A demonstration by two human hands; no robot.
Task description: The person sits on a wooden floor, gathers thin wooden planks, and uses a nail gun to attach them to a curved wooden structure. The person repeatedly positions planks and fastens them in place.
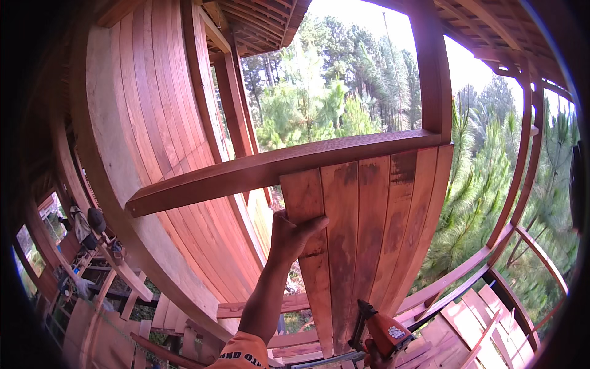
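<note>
The left hand (294,237) grips the outermost plank (310,246) of a partly boarded wall panel, its fingers clamped on the plank's free left edge with the thumb lying across the reddish face. This plank stands upright, its top end tucked just under the horizontal rail (276,166) that crosses the opening, and its right edge lies against the next board. To its right, further upright boards (381,221) of the same red-brown wood already fill the panel up to a vertical post (430,67); some show darker stains near their tops.

Low in the view, at the foot of the boards, sits an orange nail gun (382,332) with a dark nose pointing up and left toward the lower part of the planks. The right hand (373,358) is barely visible beneath the tool at the bottom edge; whether its fingers are closed around the grip cannot be told. An orange sleeve (243,355) covers the left upper arm.

To the left, a finished wall of long curved-looking boards (160,111) rises to the roof. Through the open frame, green pine trees (319,92) stand outside, and loose planks (485,320) lie on the deck at lower right.
</note>
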